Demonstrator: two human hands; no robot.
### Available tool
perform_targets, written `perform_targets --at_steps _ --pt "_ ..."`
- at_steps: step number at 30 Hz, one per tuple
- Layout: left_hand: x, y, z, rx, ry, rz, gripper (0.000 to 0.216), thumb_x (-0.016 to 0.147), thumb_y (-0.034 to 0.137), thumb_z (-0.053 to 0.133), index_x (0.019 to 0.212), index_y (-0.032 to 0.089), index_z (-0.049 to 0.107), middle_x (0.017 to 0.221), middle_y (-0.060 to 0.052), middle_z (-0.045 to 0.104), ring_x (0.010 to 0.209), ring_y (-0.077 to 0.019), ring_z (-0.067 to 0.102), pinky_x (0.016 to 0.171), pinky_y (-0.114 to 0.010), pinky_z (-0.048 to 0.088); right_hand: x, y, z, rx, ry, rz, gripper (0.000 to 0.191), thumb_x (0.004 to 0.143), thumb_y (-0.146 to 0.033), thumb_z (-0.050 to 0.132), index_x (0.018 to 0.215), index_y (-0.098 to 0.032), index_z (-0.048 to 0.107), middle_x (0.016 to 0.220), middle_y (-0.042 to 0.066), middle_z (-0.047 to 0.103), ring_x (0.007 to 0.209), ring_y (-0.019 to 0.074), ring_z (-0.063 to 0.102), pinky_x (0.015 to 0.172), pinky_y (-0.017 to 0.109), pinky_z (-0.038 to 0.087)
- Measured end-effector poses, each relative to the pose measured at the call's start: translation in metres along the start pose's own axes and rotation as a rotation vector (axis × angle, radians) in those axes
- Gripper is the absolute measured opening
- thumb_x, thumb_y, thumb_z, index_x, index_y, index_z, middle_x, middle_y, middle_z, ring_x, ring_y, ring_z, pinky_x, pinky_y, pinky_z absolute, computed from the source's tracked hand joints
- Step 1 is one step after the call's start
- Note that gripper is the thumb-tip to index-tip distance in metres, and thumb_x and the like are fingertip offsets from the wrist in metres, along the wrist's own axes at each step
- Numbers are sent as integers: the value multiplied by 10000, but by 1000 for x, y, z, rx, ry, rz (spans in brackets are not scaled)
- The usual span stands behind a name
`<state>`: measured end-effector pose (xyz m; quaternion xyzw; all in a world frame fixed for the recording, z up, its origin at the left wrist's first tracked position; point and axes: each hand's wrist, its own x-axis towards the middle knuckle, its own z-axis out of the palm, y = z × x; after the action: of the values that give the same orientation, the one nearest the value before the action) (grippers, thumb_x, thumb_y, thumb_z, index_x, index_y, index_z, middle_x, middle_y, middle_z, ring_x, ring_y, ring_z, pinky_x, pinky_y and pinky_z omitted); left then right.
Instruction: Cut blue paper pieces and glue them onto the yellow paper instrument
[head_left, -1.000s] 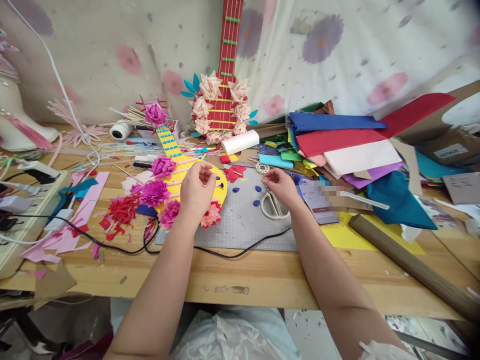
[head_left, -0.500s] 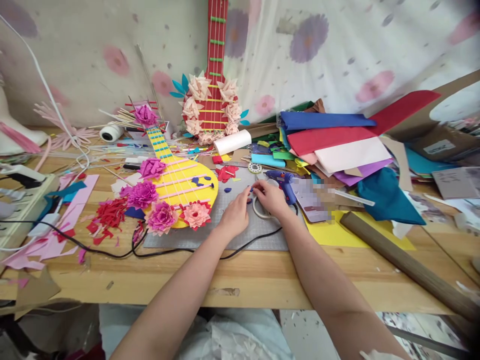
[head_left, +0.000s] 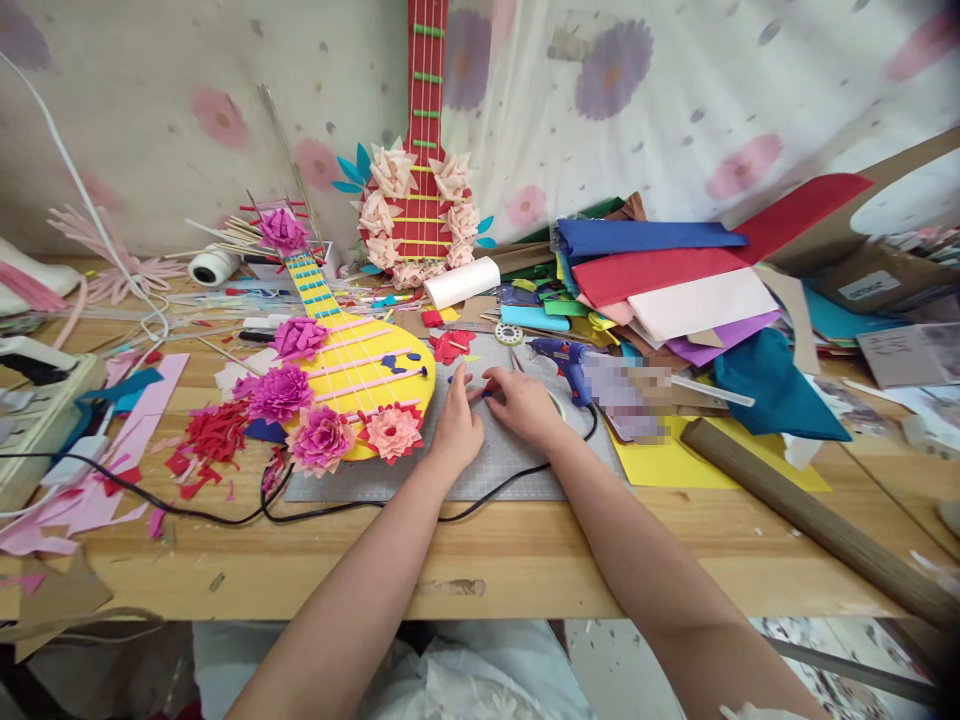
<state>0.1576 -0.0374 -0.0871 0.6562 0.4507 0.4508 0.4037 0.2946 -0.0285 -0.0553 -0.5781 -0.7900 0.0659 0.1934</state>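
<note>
My right hand [head_left: 521, 405] is closed in a pinch on a small dark blue paper piece [head_left: 487, 394], just above the grey cutting mat [head_left: 517, 470]. My left hand [head_left: 457, 425] is close beside it on the left, fingers stretched and thumb apart, its thumb near the piece. Another dark blue bit lies by the left fingertips, mostly hidden. Left of the hands lies a yellow paper guitar [head_left: 409, 345] with pink strips, strings and dark blue pieces on its body. Pink and magenta paper flowers [head_left: 322, 438] line its edge.
A blue glue gun [head_left: 562, 365] lies right of my hands, its black cable [head_left: 495, 492] crossing the mat. Behind leans a red paper guitar [head_left: 426, 200]. Folded coloured sheets [head_left: 660, 275] and a brown roll [head_left: 795, 515] are on the right; red scraps [head_left: 217, 430] on the left.
Both hands have moved slightly left and drawn a little apart; the left fingers have straightened away from the right fingertips. The blue piece now shows at my right fingers.
</note>
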Motion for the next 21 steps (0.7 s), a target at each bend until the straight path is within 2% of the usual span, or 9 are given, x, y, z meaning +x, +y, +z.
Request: perform_targets --at_steps 4,11,16,21 --pt "2 2 0 -8 37 -23 811 626 -79 390 1364 216 230 1329 -159 431 1058 -183 601 988 -409 424 1 -2 2 -60 0 41 274 790 -157 480 1052 -203 546 914 44 686 842 203 617 684 287 401" --pt "5 6 0 -8 65 -34 754 626 -76 408 1317 194 274 1259 -152 471 1005 -173 618 947 -389 457 0 4 1 42 17 82 283 793 -201 496 1074 -228 524 925 3 697 833 171 630 671 267 415" --pt "9 9 6 -19 120 -64 684 635 -72 410 1261 188 316 1238 -144 483 1004 -177 615 936 -382 462 0 2 2 -98 -7 3 317 787 -232 514 1103 -204 524 959 49 681 901 203 617 693 275 416" --pt "11 13 6 -41 136 -92 648 634 -75 425 1230 166 343 1213 -147 494 984 -180 622 934 -377 462 3 -3 3 -172 3 33 297 808 -191 466 1096 -205 538 903 70 695 843 221 639 667 291 419"
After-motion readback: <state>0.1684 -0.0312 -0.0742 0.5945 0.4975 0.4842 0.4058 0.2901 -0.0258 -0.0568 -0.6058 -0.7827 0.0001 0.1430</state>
